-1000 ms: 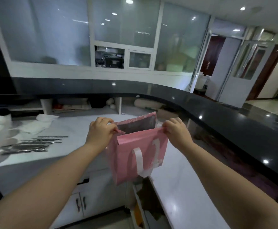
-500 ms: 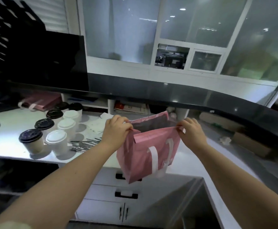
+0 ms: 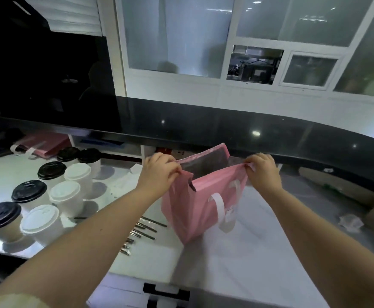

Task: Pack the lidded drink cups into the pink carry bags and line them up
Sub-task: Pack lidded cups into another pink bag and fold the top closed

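Both hands were up in front of the view, each pinching one top corner of a pink carry bag [image 3: 200,210]. The left hand [image 3: 159,172] gripped the left end of the bag's mouth with fingers curled over the rim; the right hand [image 3: 262,171] was clenched on the right end. The mouth was pulled open between them, showing a dark grey lining [image 3: 206,165]. A white strap handle [image 3: 222,207] hung down the near face of the bag. The bag sat tilted, lower corner toward the viewer; whether its base touched the white table [image 3: 248,263] or hung just above it could not be told. On the left part of the table stood a cluster of lidded drink cups in two rows: black-lidded cups [image 3: 0,215] on the outer side, white-lidded cups [image 3: 40,220] on the inner side, all upright and well apart from the bag. Thin metallic sticks [image 3: 143,230] lay flat on the table between the cups and the bag, partly hidden by the left forearm. More pink bags [image 3: 46,145] lay flat at the back left, under the dark raised counter ledge [image 3: 226,127]. A black drawer handle [image 3: 166,292] showed below the table edge.
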`<state>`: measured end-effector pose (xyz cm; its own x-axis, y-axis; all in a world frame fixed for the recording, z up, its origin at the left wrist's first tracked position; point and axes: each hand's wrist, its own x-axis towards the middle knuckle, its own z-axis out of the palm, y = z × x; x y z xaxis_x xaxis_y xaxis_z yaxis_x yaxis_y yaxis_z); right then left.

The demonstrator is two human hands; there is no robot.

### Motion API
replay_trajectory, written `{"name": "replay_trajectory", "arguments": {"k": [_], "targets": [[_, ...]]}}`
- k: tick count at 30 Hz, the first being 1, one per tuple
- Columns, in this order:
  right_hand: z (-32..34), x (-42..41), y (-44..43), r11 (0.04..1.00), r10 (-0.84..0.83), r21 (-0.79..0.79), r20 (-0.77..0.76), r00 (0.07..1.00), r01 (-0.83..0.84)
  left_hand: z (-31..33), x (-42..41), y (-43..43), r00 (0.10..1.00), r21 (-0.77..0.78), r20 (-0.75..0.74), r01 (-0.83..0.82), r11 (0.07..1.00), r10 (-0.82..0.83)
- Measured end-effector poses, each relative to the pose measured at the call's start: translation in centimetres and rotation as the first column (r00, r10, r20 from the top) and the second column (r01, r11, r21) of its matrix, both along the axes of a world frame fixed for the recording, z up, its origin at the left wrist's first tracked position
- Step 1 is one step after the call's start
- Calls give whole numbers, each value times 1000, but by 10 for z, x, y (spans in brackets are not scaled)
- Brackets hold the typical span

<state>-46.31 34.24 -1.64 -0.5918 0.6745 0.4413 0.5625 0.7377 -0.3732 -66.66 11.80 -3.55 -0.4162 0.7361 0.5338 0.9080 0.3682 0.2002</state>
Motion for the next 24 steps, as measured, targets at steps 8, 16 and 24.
{"name": "replay_trajectory", "arguments": {"k": [8,16,24], "targets": [[-14,-16,21,977,-18,-212,-218,976,-29,-27,-4,25,969,55,245,26,998,-39],[-72,14,-102,952,-43,-276,-540,841,-129,-40,40,34,663,245,737,-86,966,-127],[-114,10,-125,861,-316,-508,-506,802,19,-87,56,22,535,302,817,-83,950,-213]]}}
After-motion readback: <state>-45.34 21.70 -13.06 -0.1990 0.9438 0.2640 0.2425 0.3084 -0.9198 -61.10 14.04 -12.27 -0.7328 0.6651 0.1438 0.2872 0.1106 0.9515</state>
